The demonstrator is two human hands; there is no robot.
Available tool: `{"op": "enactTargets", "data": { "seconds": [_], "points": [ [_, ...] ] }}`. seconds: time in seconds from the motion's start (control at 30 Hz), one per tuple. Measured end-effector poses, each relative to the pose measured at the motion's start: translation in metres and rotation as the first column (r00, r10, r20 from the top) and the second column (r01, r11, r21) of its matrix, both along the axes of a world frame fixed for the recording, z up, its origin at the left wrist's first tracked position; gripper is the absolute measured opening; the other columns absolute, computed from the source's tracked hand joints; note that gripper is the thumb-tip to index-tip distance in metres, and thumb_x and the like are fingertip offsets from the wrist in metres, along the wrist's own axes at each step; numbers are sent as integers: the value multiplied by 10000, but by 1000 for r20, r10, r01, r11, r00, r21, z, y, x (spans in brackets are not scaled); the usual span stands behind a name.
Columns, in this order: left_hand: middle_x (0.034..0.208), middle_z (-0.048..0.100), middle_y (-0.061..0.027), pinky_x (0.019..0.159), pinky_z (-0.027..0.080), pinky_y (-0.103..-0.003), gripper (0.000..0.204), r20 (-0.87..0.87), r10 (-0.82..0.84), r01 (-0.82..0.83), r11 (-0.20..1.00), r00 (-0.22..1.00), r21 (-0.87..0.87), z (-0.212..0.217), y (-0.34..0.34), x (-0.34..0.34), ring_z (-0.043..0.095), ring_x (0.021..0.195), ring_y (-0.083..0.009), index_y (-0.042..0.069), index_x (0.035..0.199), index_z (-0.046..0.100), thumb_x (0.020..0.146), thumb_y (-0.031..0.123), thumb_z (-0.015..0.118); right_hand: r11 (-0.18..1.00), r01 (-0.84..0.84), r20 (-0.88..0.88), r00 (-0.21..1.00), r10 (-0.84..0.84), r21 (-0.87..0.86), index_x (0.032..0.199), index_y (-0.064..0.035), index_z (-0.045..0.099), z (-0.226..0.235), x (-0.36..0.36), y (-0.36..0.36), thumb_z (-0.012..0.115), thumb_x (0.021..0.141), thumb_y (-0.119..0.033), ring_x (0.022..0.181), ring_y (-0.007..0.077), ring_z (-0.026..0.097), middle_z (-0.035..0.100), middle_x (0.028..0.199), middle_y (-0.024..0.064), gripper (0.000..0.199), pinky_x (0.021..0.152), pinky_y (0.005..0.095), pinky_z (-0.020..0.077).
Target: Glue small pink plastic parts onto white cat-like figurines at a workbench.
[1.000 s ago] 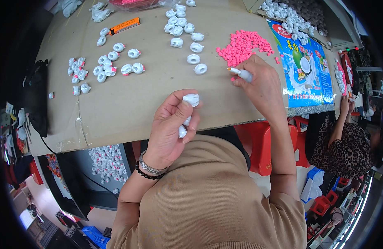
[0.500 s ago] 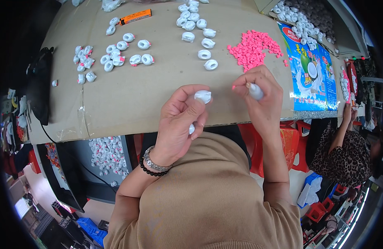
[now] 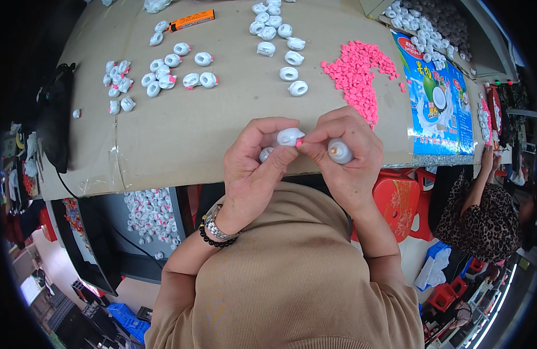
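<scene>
Between the thumb and index finger of my left hand (image 3: 248,174) is a small white hollow figure piece (image 3: 287,137). A second white piece (image 3: 265,154) is tucked against the curled fingers of the same hand. My right hand (image 3: 355,177) meets it from the right, thumb and index finger pinching a tiny pink piece (image 3: 299,142) against the white piece's end. Held in that hand's palm is a small translucent bottle (image 3: 339,152) with an orange-brown tip. Both hands are just above the table's near edge, and fingers hide part of the contact.
A heap of pink pieces (image 3: 358,78) lies beyond my right hand. White pieces (image 3: 289,73) run in a column ahead; groups with pink bits (image 3: 161,75) sit left, near an orange box (image 3: 191,20). A drawer of finished-looking pieces (image 3: 152,218) is lower left. Another person (image 3: 478,215) sits right.
My right hand has moved left, bringing the pink piece against the white piece. The bottle in it has turned, its tip now toward the viewer. My left hand has barely shifted.
</scene>
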State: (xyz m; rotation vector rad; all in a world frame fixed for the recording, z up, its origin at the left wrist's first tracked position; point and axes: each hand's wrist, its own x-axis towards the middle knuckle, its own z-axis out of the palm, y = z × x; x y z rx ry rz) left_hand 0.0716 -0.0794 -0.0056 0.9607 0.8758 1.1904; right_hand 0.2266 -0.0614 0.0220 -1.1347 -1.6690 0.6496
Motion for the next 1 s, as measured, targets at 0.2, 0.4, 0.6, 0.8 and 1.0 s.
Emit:
{"op": "enactTargets", "data": {
  "seconds": [0.2,0.4,0.6,0.8,1.0],
  "points": [
    [924,638,-15,615,421,-205,220,-271,68,-18,983,960,184,-2,1,-3,516,698,-59,32,1092,622,880,84,646,971,-31,-230,973,-25,-237,765,-26,636,-4,0,0,747,658,59,701,159,597,618,779,53,175,622,279,476],
    [901,653,-30,637,436,-212,226,-314,53,-1,987,948,161,-3,2,-6,537,725,-63,34,1101,622,882,87,641,1000,-12,-60,998,13,21,784,-20,652,-12,-1,0,747,643,60,702,190,616,633,781,73,188,630,285,486],
    [873,632,-11,648,442,-207,222,-347,16,9,997,938,71,2,4,-5,542,728,-68,11,1103,611,885,52,620,999,12,-75,997,-8,52,797,-47,657,-11,-1,1,730,684,18,710,219,618,616,771,87,149,612,311,495],
    [706,507,24,409,260,-157,228,-196,90,-90,996,976,11,-3,5,-2,393,520,-4,5,1142,546,970,151,508,994,-86,-251,966,64,-75,836,-33,673,-17,-4,11,737,734,-36,758,191,624,629,815,82,121,650,297,487],
    [685,497,8,429,252,-156,250,-140,133,-130,991,981,28,-2,4,7,380,533,-12,-24,1099,518,985,191,460,998,-69,-317,946,63,-8,823,-19,624,-25,-9,7,724,735,-37,742,227,605,589,810,84,134,639,318,480]
  ]
}}
